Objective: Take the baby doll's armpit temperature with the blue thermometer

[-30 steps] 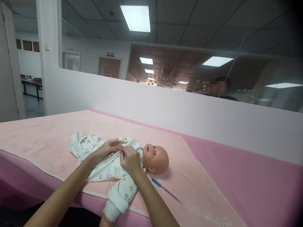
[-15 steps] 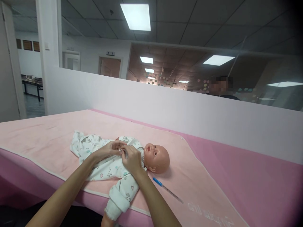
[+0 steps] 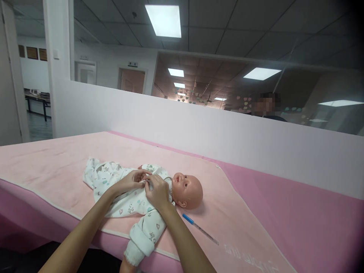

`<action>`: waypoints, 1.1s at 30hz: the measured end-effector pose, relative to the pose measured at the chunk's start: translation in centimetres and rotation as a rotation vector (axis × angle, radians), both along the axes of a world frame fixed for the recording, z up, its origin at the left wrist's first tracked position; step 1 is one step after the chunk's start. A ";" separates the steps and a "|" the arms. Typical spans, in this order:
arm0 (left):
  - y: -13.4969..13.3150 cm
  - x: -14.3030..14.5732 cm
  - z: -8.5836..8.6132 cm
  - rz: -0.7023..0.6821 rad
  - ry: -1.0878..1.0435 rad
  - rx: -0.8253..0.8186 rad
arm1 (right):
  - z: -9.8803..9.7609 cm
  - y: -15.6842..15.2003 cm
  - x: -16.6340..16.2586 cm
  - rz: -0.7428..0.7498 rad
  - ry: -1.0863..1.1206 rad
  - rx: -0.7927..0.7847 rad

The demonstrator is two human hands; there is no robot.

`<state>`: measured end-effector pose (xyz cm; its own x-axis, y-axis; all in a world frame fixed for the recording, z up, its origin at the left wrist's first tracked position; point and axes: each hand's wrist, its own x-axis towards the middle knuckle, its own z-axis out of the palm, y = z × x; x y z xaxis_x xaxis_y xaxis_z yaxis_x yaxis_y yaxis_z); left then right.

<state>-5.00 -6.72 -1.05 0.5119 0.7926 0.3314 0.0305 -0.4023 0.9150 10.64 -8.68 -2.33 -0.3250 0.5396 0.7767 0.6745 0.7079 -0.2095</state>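
Observation:
A baby doll [image 3: 187, 190] lies on its back, head to the right, dressed in a white printed romper [image 3: 136, 206]. My left hand [image 3: 132, 181] rests on the doll's chest, its fingers curled at the front of the romper. Right beside it, my right hand [image 3: 157, 190] pinches the romper's front with thumb and fingertips. The fingertips of both hands almost meet; the exact spot of cloth between them is hidden. One sleeve [image 3: 143, 233] with a folded-back cuff hangs toward the near edge, and the doll's hand shows below it.
A blue-capped clear thermometer-like stick [image 3: 200, 228] lies near the doll's head on the pink mat [image 3: 236, 216]. Behind the table stands a white half wall [image 3: 199, 127] with glass above. Through the glass a person [image 3: 267, 106] is visible. A doorway is at the left.
Both hands stay at the doll's chest with almost the same finger positions. The view has shifted very slightly; the doll and the stick lie as before.

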 end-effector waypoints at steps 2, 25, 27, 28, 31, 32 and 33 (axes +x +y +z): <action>-0.3 0.1 0.3 0.006 0.032 0.010 | 0.0 0.0 0.0 -0.006 -0.005 -0.001; 0.3 -0.4 -0.7 0.089 -0.143 -0.109 | 0.3 -0.5 0.0 0.007 -0.057 0.020; 0.2 -0.4 -0.6 0.093 -0.134 -0.101 | 0.2 -0.5 0.1 0.003 -0.060 0.024; 0.1 -0.4 -0.5 0.094 -0.122 -0.096 | 0.2 -0.5 0.1 -0.005 -0.060 0.029; -0.1 -0.4 -0.3 0.098 -0.094 -0.074 | 0.2 -0.5 0.2 -0.029 -0.050 0.044; -0.2 -0.3 -0.2 0.100 -0.095 -0.068 | 0.2 -0.6 0.2 -0.033 -0.046 0.050; -0.2 -0.3 -0.1 0.102 -0.101 -0.062 | 0.3 -0.6 0.2 -0.032 -0.044 0.056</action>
